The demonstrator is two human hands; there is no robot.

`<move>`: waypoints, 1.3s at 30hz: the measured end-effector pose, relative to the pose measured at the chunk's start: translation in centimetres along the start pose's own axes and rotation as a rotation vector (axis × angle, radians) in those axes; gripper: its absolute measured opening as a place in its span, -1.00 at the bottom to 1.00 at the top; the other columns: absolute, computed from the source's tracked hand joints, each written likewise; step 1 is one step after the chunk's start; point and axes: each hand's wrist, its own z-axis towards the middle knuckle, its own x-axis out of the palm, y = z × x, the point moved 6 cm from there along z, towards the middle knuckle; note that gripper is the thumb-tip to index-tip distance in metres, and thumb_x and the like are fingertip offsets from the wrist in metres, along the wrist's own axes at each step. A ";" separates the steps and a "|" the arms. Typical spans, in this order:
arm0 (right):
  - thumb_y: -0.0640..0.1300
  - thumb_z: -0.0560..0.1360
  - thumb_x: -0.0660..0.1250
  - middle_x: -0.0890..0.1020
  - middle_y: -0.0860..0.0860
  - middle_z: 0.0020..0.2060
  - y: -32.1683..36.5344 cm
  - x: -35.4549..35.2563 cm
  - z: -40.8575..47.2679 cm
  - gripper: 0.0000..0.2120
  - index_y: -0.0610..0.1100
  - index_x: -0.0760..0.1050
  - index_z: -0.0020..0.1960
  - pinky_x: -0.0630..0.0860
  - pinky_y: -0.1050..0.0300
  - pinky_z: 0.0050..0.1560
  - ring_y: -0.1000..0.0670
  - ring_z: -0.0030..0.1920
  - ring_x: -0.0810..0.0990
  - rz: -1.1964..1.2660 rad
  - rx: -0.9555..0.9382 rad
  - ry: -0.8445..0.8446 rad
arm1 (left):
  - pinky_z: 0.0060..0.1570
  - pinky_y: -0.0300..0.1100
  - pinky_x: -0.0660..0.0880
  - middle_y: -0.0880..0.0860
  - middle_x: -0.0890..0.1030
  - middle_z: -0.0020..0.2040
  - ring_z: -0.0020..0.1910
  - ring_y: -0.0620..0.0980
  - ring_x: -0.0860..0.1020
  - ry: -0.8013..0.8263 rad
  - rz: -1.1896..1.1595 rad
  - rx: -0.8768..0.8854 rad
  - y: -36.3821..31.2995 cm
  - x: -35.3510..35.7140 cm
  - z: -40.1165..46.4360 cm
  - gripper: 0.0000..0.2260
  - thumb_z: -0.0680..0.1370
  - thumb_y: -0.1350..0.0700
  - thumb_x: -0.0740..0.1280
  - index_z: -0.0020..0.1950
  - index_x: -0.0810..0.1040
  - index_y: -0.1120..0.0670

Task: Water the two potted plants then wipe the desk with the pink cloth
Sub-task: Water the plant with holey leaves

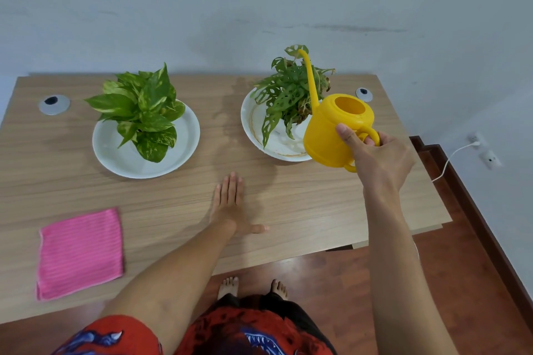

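Right hand (pixel 377 158): wrapped around the handle of the yellow watering can (pixel 334 130), thumb pressed on the can's body, fingers through the loop.
Watering can: held off the worktop (pixel 288 210) at the right, just in front of the right plant; its long thin spout rises up and away through the leaves, tip near the topmost leaf.
Left hand (pixel 230 204): lying flat, palm down, fingers together and thumb spread out to the right, grasping nothing, at the middle of the worktop near the front.
Right plant (pixel 288 89): holed, partly browned leaves, standing in a white saucer (pixel 277 147) with a rusty ring stain, far right.
Left plant (pixel 144 109): broad yellow-flecked green leaves, in its own white saucer (pixel 115 153), far left, well apart from the other.
Pink cloth (pixel 80 251): folded flat, near left corner of the worktop, untouched.
Cable ports (pixel 54 104): two round grey ones, one at each far side.
Floor (pixel 432 282): reddish wood; bare feet show below the worktop's near edge.
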 end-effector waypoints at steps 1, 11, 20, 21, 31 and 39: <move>0.36 0.29 0.51 0.50 0.06 -0.47 0.1 0.0 0.2 -0.43 -0.18 0.58 -0.29 0.48 0.08 -0.27 0.04 -0.36 0.51 0.002 0.000 0.002 | 0.51 0.10 -0.47 0.14 -0.62 0.48 0.48 0.09 -0.58 0.003 0.001 0.001 0.0 0.0 -0.1 0.40 0.21 -0.66 0.25 0.53 -0.54 0.14; 0.32 0.30 0.53 0.47 0.08 -0.48 -0.4 -1.5 1.1 -0.51 -0.01 0.40 -0.42 0.40 0.10 -0.24 0.12 -0.42 0.42 0.021 0.028 -0.028 | 0.50 0.08 -0.49 0.12 -0.64 0.47 0.47 0.08 -0.61 0.004 -0.001 -0.006 -0.1 -0.2 -0.5 0.39 0.22 -0.65 0.25 0.52 -0.57 0.13; 0.35 0.26 0.53 0.57 -0.04 -0.40 -2.4 -3.2 1.2 -0.47 -0.14 0.55 -0.32 0.61 -0.17 -0.11 -0.07 -0.30 0.56 0.010 0.059 -0.098 | 0.49 0.08 -0.50 0.14 -0.67 0.44 0.44 0.09 -0.63 -0.013 0.028 -0.022 -0.1 -0.2 -0.5 0.39 0.22 -0.67 0.21 0.52 -0.56 0.14; 0.35 0.26 0.53 0.57 -0.03 -0.40 -2.6 -3.4 1.1 -0.48 -0.12 0.55 -0.33 0.61 -0.18 -0.10 -0.08 -0.30 0.57 0.004 0.065 -0.101 | 0.50 0.08 -0.49 0.15 -0.66 0.45 0.44 0.09 -0.63 -0.014 0.027 -0.020 -0.1 -0.2 -0.6 0.40 0.20 -0.69 0.20 0.52 -0.56 0.15; 0.35 0.27 0.52 0.57 -0.11 -0.41 -4.1 -4.6 -1.1 -0.39 -0.23 0.55 -0.32 0.56 -0.13 -0.16 -0.16 -0.31 0.57 -0.032 0.073 -0.115 | 0.52 0.10 -0.45 0.16 -0.64 0.47 0.47 0.09 -0.61 0.005 0.020 -0.009 -0.4 -0.5 -1.0 0.42 0.18 -0.70 0.18 0.51 -0.56 0.17; 0.34 0.27 0.53 0.35 0.03 -0.55 -5.8 -4.6 -2.5 -0.41 -0.10 0.35 -0.46 0.27 0.12 -0.37 0.01 -0.47 0.32 -0.008 0.091 -0.088 | 0.53 0.10 -0.44 0.15 -0.63 0.48 0.49 0.09 -0.58 0.010 0.017 -0.007 -0.4 -0.5 -1.1 0.43 0.17 -0.71 0.19 0.52 -0.55 0.17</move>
